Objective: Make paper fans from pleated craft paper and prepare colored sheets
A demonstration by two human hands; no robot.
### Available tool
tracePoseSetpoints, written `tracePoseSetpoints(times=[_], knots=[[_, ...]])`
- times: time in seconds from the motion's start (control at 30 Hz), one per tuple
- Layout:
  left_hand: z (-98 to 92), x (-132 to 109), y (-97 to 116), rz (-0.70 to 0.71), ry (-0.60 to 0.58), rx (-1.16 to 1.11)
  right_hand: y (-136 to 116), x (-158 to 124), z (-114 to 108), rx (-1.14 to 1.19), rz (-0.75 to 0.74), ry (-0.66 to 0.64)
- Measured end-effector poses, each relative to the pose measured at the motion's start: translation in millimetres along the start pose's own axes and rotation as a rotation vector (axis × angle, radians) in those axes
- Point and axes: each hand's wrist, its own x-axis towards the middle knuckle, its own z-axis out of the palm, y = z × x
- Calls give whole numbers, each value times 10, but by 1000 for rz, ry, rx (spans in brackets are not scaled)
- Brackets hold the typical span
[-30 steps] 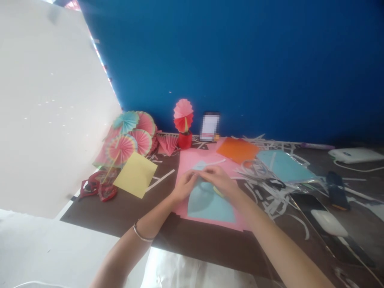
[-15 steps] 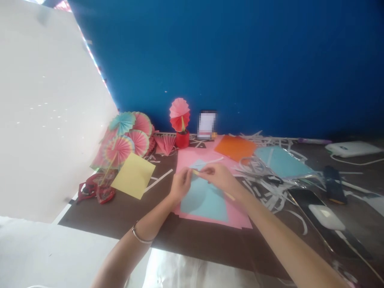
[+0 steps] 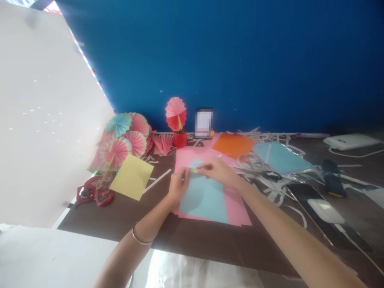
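Observation:
Between my fingertips is a small yellow paper strip (image 3: 193, 171), possibly rolled or folded; most of it is hidden. My left hand (image 3: 179, 185) pinches its left end, and my right hand (image 3: 221, 173) grips the right end with closed fingers. Both hands are over a light blue paper sheet (image 3: 204, 202), which lies on larger pink sheets (image 3: 240, 214). A square yellow sheet (image 3: 132, 177) rests on the brown table to the left of my left hand.
Pleated paper fans (image 3: 117, 148) and red-handled scissors (image 3: 103, 195) are at the left. A paper flower stands in a red pot (image 3: 180, 139). Orange paper (image 3: 233, 145), white paper strips (image 3: 274, 188), a packet of blue paper (image 3: 282, 158) and a phone (image 3: 309, 208) lie rightward.
A yellow length showing beneath my right wrist is now out of sight. My right hand has shifted slightly left and up. The whole view has moved a little.

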Motion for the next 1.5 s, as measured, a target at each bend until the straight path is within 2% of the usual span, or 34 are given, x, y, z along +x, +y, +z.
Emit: tracePoseSetpoints(times=[0.23,0.4,0.53,0.7,0.8,1.07,1.27,1.5], knots=[[8,-26,-5,-27,3,144,-85,-27,-45,-86,-22,-66],[-1,-21,18,-39,16,91,-166,-56,-4,-192,-64,8],[-7,4,36,-84,-10,-121,-164,-50,34,-214,-84,73],[34,-9,55,-159,-138,-616,-132,-61,36,-145,-11,55],[44,-30,80,-186,-196,-741,-135,-83,40,-125,-2,59],[73,2,27,-258,-200,-733,-173,-112,31,-90,4,43],[83,-9,28,-136,-226,-644,-176,-144,-35,-126,-73,4],[126,-28,21,-78,-138,-573,-202,-159,45,-6,13,-39]])
